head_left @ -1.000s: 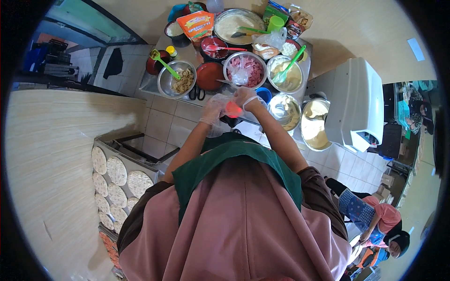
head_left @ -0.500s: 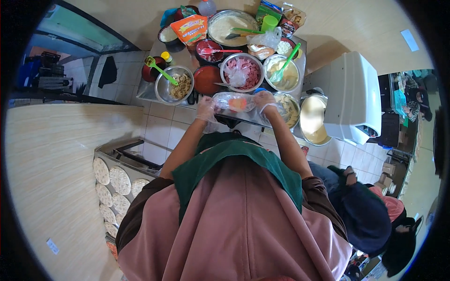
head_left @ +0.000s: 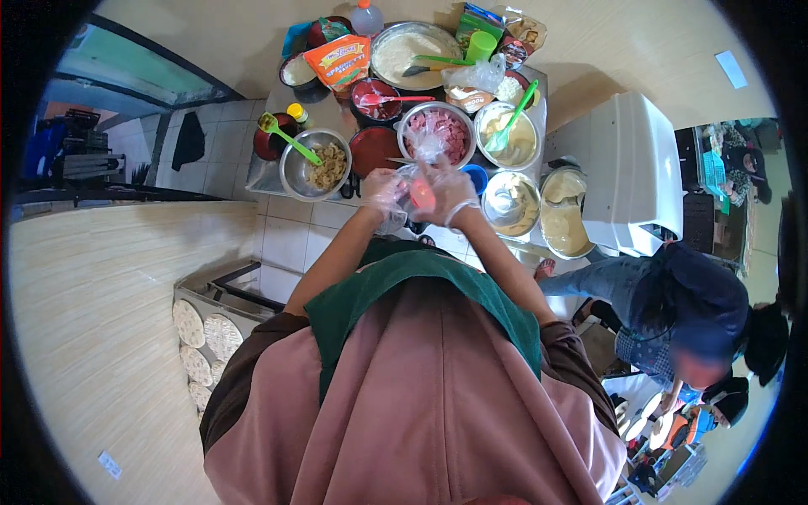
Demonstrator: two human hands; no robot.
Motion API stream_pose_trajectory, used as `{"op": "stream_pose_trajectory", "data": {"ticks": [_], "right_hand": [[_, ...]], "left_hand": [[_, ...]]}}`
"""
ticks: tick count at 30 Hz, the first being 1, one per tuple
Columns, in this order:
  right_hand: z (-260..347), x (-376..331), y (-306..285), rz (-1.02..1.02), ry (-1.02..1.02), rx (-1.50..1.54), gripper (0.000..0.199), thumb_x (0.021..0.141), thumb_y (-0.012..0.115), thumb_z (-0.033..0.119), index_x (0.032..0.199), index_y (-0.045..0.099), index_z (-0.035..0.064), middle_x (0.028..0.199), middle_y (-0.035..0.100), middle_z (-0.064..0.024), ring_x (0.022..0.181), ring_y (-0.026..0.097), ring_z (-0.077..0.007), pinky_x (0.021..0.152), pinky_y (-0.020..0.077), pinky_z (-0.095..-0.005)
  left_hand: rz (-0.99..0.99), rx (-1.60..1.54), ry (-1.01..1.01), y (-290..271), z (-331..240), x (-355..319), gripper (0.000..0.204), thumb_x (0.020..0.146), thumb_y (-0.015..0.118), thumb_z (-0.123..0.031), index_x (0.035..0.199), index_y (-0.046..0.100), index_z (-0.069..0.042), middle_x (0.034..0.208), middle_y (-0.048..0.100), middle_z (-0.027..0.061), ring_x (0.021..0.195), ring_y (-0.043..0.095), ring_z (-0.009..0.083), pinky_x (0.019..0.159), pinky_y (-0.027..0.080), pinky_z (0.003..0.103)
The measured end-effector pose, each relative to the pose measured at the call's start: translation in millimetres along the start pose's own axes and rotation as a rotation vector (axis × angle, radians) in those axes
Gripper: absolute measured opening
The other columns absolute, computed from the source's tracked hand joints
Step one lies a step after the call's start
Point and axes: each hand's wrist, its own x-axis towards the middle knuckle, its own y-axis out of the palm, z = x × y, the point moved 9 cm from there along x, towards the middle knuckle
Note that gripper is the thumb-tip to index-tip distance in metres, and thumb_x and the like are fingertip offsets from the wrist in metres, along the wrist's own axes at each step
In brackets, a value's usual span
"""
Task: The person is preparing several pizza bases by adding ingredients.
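At the near edge of the table, my gloved left hand and gloved right hand are close together. Between them they hold a clear plastic bag with something orange-red in it. Both hands' fingers are closed on its sides. Just beyond them is a steel bowl of diced pink meat with crumpled clear plastic in it. A container of red sauce sits left of that, near a blade tip. Left of my left hand stands a bowl of chopped brown pieces with a green spatula in it.
Right of my hands are a blue cup, a steel bowl, a creamy mixture and a bowl with a pale green spatula. A white machine stands at the right. Flatbreads lie lower left. Another person bends at right.
My hands have come closer together, and the plastic bag stretched between them is now bunched up. The steel bowl right of them shows more fully. The other person has shifted at the right.
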Motion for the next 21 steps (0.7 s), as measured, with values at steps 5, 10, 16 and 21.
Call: {"op": "stream_pose_trajectory", "data": {"ticks": [5,10,16,21], "right_hand": [[-14,11,80,0.305,0.013,-0.269,0.064,0.077,0.059,0.035,0.130,0.037,0.0058,0.098,0.059,-0.0161,0.087,0.061,-0.0271,0.074,0.0490,-0.0396],[-33,17,83,0.175,0.036,-0.135,0.020,0.081,0.051,0.025,0.078,0.066,0.0108,0.064,0.061,-0.0116,0.059,0.063,-0.0255,0.051,0.0504,-0.0393],[-26,14,3,0.074,0.063,0.253,0.024,0.073,0.058,0.028,0.069,0.062,0.0051,0.066,0.062,-0.0149,0.055,0.058,-0.0286,0.054,0.0445,-0.0374],[-33,16,-48,0.000,0.123,0.559,0.020,0.072,0.059,0.023,0.071,0.061,0.0029,0.061,0.056,-0.0175,0.055,0.056,-0.0259,0.054,0.0437,-0.0367]], "left_hand": [[0.216,-0.288,0.068,8,-16,-16,0.041,0.076,0.066,-0.018,0.108,0.044,-0.004,0.092,0.057,0.0118,0.084,0.059,0.0196,0.073,0.050,0.034],[0.264,0.772,0.697,23,-10,-20,0.069,0.066,0.071,-0.034,0.120,0.040,-0.007,0.105,0.056,0.0191,0.096,0.056,0.0334,0.083,0.045,0.042],[0.201,1.226,0.632,38,32,2,0.063,0.072,0.062,-0.035,0.126,0.038,-0.014,0.117,0.049,0.0199,0.107,0.050,0.0370,0.087,0.043,0.045],[0.076,1.104,0.622,46,5,-31,0.071,0.070,0.064,-0.036,0.125,0.036,-0.002,0.121,0.044,0.0216,0.114,0.043,0.0347,0.094,0.039,0.041]]}}
